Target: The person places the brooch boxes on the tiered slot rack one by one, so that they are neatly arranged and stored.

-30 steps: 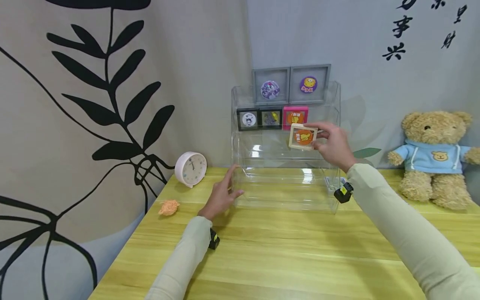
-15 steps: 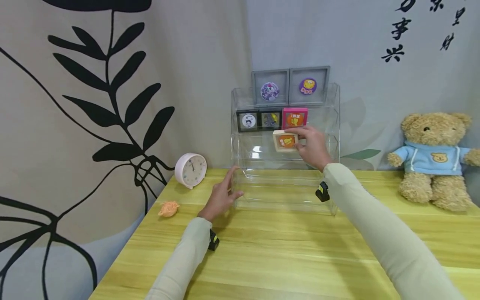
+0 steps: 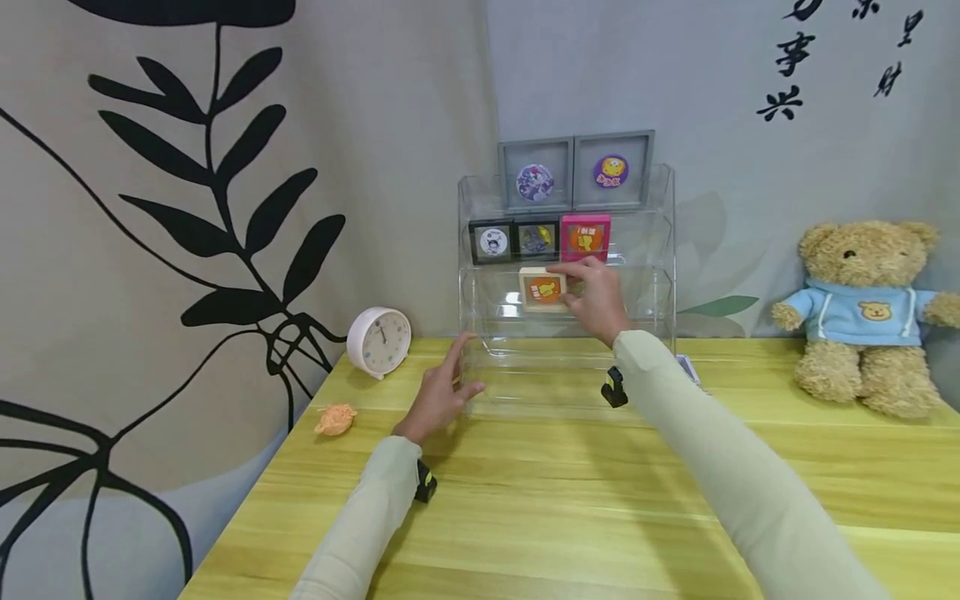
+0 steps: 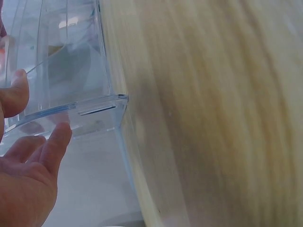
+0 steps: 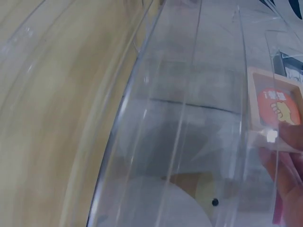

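Observation:
A clear acrylic tiered display rack [image 3: 558,360] stands on the table against the wall. At its left side my left hand [image 3: 437,398] steadies it; in the left wrist view the thumb lies on one side of the clear panel [image 4: 94,102] and the fingers on the other. My right hand [image 3: 597,302] pinches a small cream-framed badge case [image 3: 538,291] by its right side, over the third tier, below the row of dark and pink cases. An orange round badge with a yellow figure shows in that case [image 5: 277,106], also in the right wrist view.
Two grey framed badge cases [image 3: 536,177] fill the top tier. Below stand two black cases [image 3: 492,242] and a pink one [image 3: 586,238]. A white clock [image 3: 379,342] and an orange lump [image 3: 336,419] sit left, a teddy bear [image 3: 862,325] right.
My right hand has carried the cream-framed badge case leftward and slightly down, across the front of the rack. The left hand has stayed at the rack's left side.

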A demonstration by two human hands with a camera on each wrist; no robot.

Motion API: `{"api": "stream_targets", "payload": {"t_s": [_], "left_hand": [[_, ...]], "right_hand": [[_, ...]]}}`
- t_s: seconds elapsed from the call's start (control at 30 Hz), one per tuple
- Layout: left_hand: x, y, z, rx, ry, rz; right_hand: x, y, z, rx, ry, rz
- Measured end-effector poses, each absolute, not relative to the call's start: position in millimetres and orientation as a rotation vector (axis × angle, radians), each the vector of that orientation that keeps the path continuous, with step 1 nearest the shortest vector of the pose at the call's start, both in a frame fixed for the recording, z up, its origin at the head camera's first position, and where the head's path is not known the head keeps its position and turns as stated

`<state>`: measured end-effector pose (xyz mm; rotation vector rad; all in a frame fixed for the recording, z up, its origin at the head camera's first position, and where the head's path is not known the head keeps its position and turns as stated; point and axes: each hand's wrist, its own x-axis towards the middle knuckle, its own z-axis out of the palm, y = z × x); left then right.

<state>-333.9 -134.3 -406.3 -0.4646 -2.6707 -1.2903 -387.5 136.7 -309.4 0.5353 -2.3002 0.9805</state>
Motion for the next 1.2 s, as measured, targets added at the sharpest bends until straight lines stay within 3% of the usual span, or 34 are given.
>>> {"api": "stream_targets", "payload": {"t_s": [0.9,1.2], "left_hand": [[-337.1,-136.3,-408.3,-0.472,-2.675,-1.276],[-334.7,-136.0,-407.0,-0.478,-2.678,-1.285]], "right_hand": [[-386.7,110.2,-314.4,0.540,-2.447,0.843],[-370.3,120.8,-310.0,0.591,-2.437,0.827]]}}
